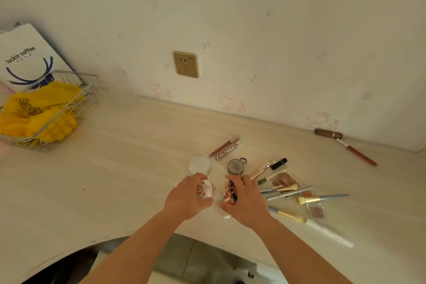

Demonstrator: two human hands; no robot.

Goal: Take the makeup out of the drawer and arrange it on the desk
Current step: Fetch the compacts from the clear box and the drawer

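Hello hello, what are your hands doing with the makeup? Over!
Left hand holds white patterned compact. Right hand holds dark patterned compact. Brushes crowd the desk on the right.

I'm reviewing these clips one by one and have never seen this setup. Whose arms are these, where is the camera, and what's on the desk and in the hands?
No machine here: a person wears a wide-angle camera on the head, looking down at the desk. The left hand grips a white patterned compact; the right hand grips a dark spotted compact. Beyond them lie a white round compact, a COLORKEY tube and a grey round case. Brushes lie at right. At far left, a wire basket holds a yellow bag.
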